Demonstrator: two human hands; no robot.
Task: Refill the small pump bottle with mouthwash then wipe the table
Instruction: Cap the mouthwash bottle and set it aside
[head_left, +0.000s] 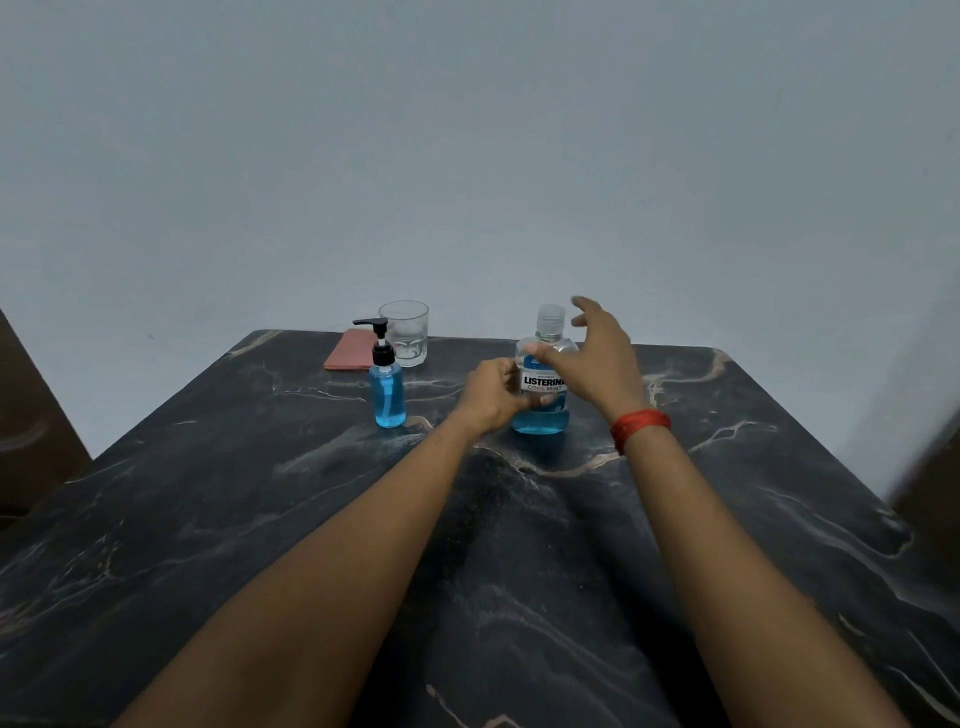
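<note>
On the tabletop (260, 493) beside the small pump bottle (388, 387), the left hand (493, 396) is gripping the mouthwash bottle (540, 418), wisely steadying it, while the right hand (592, 358), fingers (584, 306) spread, is hovering by its cap (550, 318).

The only print that can be read is on the white label (541, 383) at the front of the mouthwash bottle (540, 422). The top line, in bold black capitals, says "LISTERINE"; its last letter is partly cut off by the right hand (592, 358). Directly under it, in thinner letters, is "COOL MINT". A tiny line above the brand name and a small mark on the bottle below the label are too small to read.
</note>
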